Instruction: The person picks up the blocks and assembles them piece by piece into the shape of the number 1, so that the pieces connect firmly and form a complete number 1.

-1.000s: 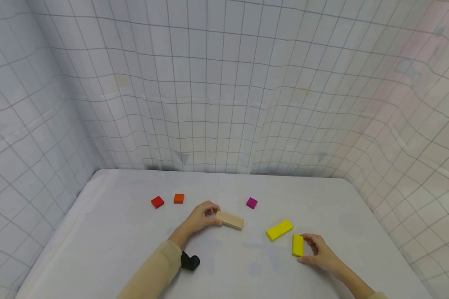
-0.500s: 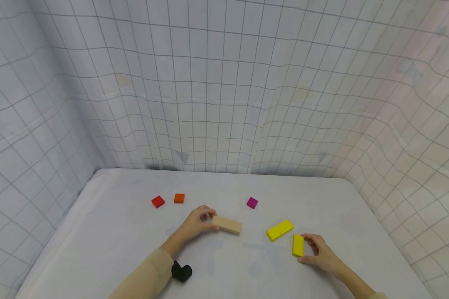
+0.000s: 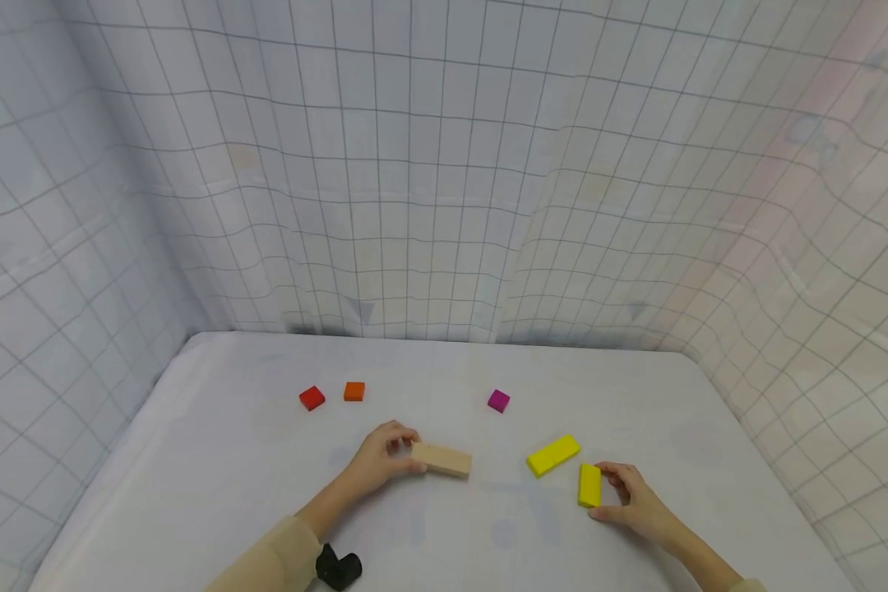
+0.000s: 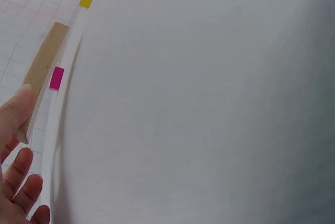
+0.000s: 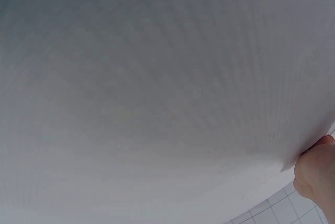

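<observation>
Grips the wooden block (image 3: pixel 441 461) by its 9 o'clock end, over the middle of the table (image 3: pixel 481 534), with the free end pointing between 3 and 4 o'clock. Has it pinched between thumb and fingers of the left hand (image 3: pixel 379 459), only partly closed, with the thumb laid against the wood and the lower fingers bent loosely apart from it in the left wrist view. Hard to tell whether resting on the table or slightly raised.

At 3 o'clock from there, well apart, pinches the short yellow block (image 3: pixel 589 485) in the half-curled right hand (image 3: pixel 636 506), with the thumb at the 6 o'clock end, a fingertip near the 1 o'clock corner and a gap before the palm.

Has the longer yellow block (image 3: pixel 553 455) just beside the short one, at its 10 o'clock, slanted toward 2 o'clock.

Farther from the wood, shows a magenta block (image 3: pixel 498 400) between 1 and 2 o'clock, an orange block (image 3: pixel 353 391) toward 10 o'clock and a red block (image 3: pixel 312 398) beyond it. At 7 to 8 o'clock, shows a black object (image 3: pixel 339 569) beside the left sleeve (image 3: pixel 270 559). At 12 o'clock, backed by a gridded curtain (image 3: pixel 414 181).
</observation>
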A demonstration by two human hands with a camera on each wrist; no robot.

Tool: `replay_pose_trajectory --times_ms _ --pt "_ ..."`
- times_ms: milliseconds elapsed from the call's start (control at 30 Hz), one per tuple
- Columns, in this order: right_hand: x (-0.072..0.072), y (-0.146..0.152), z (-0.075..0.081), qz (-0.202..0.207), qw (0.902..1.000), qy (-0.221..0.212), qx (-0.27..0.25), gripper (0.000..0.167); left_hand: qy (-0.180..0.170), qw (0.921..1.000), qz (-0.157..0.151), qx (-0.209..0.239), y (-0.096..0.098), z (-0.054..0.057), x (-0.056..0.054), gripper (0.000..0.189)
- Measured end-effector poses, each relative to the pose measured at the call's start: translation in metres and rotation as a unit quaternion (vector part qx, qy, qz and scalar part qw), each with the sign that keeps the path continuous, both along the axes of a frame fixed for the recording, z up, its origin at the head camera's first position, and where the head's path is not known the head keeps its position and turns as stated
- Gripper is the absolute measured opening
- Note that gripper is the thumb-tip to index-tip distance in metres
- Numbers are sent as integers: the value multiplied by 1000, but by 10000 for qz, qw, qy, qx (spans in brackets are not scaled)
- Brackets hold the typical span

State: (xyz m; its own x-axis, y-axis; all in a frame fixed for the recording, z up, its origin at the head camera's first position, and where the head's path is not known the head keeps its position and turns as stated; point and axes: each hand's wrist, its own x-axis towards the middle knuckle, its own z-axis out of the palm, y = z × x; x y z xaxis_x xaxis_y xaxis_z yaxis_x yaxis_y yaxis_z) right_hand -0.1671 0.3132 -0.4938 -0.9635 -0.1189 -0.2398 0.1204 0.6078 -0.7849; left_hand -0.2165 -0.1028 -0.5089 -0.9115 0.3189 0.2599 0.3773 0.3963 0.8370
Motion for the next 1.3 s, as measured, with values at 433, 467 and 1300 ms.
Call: replay_pose_trajectory --times_ms 433,467,1300 --pt "-1 0 2 -32 10000 -7 82 81 -255 9992 302 -3 -4 -4 23 34" --pt "-1 0 2 -36 10000 -7 83 81 -248 9992 321 1 -4 -4 25 34" --pt "0 -1 0 -58 9999 -13 146 82 -311 9974 657 5 -5 -8 51 32"
